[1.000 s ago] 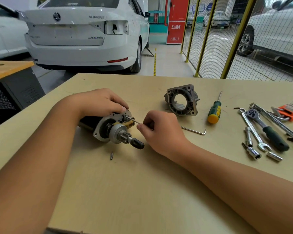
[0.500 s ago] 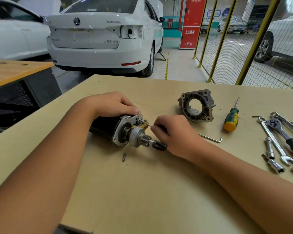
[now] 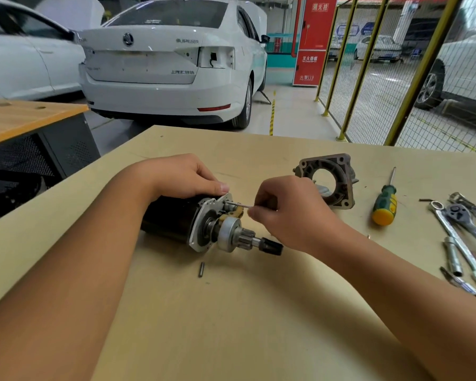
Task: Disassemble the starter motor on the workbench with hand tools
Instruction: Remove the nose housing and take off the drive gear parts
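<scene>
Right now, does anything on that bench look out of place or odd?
One thing: a small dark pin lies loose on the workbench just in front of the starter motor, apart from the tools at the right. It could roll off or get lost. The removed housing simply sits set aside.

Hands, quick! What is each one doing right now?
Left hand: holds the motor down, fingers curled over it.
Right hand: fingers pinch a thin rod poked into the motor's end.
</scene>
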